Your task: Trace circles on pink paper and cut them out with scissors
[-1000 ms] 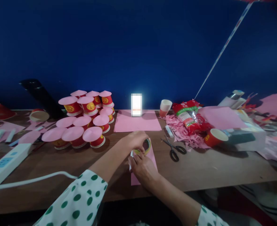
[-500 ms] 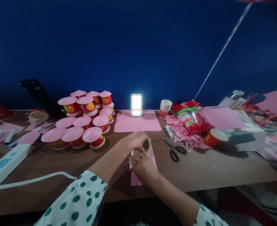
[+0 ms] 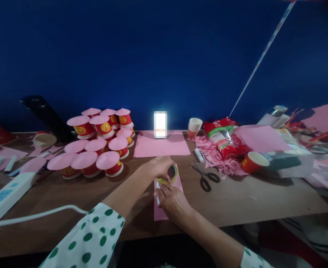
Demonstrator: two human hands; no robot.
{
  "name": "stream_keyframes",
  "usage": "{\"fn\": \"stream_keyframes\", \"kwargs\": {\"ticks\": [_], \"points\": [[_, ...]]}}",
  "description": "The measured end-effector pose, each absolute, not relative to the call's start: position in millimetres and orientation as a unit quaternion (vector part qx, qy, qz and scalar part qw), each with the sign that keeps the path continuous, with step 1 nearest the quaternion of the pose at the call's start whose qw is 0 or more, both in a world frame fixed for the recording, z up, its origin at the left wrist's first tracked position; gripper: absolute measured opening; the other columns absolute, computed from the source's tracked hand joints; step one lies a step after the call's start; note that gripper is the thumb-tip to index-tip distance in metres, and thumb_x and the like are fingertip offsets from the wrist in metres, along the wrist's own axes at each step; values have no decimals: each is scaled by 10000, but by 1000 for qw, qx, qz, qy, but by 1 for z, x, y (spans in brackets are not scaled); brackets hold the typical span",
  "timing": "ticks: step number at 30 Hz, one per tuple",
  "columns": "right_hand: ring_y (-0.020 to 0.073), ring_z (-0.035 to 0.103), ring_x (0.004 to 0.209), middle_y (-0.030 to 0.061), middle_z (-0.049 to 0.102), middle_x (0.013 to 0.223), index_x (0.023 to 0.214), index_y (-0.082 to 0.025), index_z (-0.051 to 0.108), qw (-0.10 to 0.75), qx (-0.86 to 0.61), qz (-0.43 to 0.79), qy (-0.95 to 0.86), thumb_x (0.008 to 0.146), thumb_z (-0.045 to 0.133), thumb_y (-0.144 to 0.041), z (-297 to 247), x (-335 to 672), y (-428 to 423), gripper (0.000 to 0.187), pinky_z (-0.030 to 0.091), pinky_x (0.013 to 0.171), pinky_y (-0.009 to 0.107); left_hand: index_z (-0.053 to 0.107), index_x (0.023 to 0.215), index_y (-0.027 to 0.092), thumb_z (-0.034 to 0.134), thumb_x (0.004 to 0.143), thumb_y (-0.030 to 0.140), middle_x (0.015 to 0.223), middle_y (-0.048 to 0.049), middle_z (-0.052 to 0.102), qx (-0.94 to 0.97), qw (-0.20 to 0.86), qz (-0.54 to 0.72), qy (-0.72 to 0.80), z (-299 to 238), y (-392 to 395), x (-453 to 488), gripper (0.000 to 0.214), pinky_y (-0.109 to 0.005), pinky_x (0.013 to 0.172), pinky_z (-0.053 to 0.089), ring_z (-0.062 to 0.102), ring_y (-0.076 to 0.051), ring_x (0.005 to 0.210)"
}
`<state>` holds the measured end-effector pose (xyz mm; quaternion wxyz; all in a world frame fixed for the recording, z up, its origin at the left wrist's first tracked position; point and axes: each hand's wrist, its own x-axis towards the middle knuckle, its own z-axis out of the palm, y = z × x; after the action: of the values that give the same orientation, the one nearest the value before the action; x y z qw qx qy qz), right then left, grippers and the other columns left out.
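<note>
A strip of pink paper (image 3: pixel 160 214) lies on the table in front of me. My left hand (image 3: pixel 161 166) is closed around the rim of a yellow roll of tape (image 3: pixel 175 178), which rests on the paper. Just below it, my right hand (image 3: pixel 175 203) is closed on a white pen-like stick (image 3: pixel 158 196), its fingertips close against the lower edge of the roll. The stick's tip is hidden, and I cannot tell exactly what kind it is. Black-handled scissors (image 3: pixel 205 180) lie spread to the right of my hands.
Several red cups with pink cone tops (image 3: pixel 108 160) stand at left, near a power strip (image 3: pixel 12 191) with a white cable (image 3: pixel 55 210). Behind are stacked pink sheets (image 3: pixel 164 148) and a glowing phone. At right lie paper scraps (image 3: pixel 208 154), a red packet (image 3: pixel 222 137) and a cup (image 3: pixel 254 163).
My right hand has shifted slightly downward, and more of the white stick now shows beneath its fingers. My left hand keeps its hold on the roll of tape.
</note>
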<state>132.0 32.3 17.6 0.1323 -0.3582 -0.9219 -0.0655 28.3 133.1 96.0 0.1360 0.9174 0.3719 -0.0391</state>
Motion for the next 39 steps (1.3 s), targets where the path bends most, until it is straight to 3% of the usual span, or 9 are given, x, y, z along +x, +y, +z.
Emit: {"fn": "stream_keyframes", "kwargs": {"ticks": [3, 11, 22, 39], "points": [[244, 545, 924, 169, 615, 929, 990, -58, 554, 148, -328, -49, -932, 751, 632, -286, 19, 142, 31, 339, 432, 835, 344, 631, 918, 206, 746, 482, 349, 921, -55, 651, 918, 137, -42, 370, 97, 133, 29, 473, -262, 748, 426, 586, -224, 875], [206, 534, 794, 73, 608, 832, 1021, -128, 552, 153, -340, 31, -927, 742, 601, -154, 23, 172, 27, 284, 443, 719, 305, 615, 955, 200, 741, 484, 337, 951, -61, 641, 914, 135, -48, 378, 98, 132, 31, 507, -269, 764, 419, 572, -232, 910], [174, 544, 793, 76, 613, 834, 989, -163, 571, 256, -365, 149, -882, 832, 474, -160, 33, 205, 25, 185, 435, 714, 273, 588, 998, 203, 725, 507, 357, 1000, -63, 608, 916, 146, -39, 372, 97, 132, 29, 532, -275, 755, 412, 551, -231, 927], [170, 596, 820, 70, 649, 861, 896, -168, 604, 404, -430, 226, -775, 786, 497, -128, 16, 225, 37, 159, 461, 736, 279, 591, 957, 223, 708, 525, 343, 972, -39, 607, 920, 152, -37, 360, 91, 136, 27, 464, -264, 765, 402, 546, -210, 912]]}}
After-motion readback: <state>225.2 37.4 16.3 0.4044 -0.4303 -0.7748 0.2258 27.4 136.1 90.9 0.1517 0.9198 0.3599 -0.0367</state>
